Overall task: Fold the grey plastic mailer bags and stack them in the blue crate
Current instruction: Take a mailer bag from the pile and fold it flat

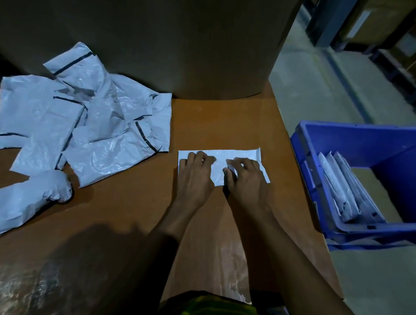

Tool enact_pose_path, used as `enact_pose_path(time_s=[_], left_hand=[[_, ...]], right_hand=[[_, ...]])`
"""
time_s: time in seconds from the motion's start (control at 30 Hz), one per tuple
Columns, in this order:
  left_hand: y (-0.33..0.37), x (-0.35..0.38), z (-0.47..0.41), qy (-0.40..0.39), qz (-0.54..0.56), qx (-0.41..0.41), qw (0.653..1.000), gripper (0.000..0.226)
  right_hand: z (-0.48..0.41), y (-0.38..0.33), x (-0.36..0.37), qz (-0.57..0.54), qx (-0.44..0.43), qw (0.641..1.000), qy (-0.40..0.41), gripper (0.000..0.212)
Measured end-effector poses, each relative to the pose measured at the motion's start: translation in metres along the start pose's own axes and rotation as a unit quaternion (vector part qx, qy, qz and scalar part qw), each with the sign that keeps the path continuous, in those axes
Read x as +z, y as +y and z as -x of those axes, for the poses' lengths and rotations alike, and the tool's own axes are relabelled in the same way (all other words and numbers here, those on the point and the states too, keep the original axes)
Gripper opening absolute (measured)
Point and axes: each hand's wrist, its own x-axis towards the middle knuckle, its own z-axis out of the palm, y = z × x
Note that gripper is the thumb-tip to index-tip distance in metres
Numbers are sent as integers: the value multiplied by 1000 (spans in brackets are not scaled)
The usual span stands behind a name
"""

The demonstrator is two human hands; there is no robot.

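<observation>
Centrally, hands [194, 178] on mailer bag [247, 154], edges flat.

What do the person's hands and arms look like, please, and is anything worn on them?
The left hand and the right hand are bare: no gloves, and no rings or watch that I can make out in the dim light. The left forearm and right forearm are uncovered, no sleeve in view. A green-and-yellow patterned garment shows at the bottom edge.

blue crate [358, 133] cropped at right, bag pile [97, 120] cropped left
</observation>
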Motion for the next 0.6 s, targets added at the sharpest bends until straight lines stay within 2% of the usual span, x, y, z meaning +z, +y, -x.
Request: enact_pose_path(time_s=[0.17,0.3,0.37,0.43,0.57,0.6], left_hand=[[-13,12,-1,-13,-25,-2,1000,40],[-21,4,-15,-21,34,-27,999,37],[-30,4,-9,21,49,-28,998,41],[-39,15,5,49,54,-4,997,51],[-49,32,17,8,-1,2,1000,64],[-47,29,14,9,-6,-3,1000,64]], right_hand=[[-21,-7,-6,14,-5,999,-41,34],[-29,-26,1,-12,-47,995,-87,44],[-17,-30,13,-4,-50,988,-149,51],[-7,-26,21,32,-62,985,-159,54],[-13,-22,10,16,-74,969,-234,58],[-16,-20,5,1,-70,970,-232,61]])
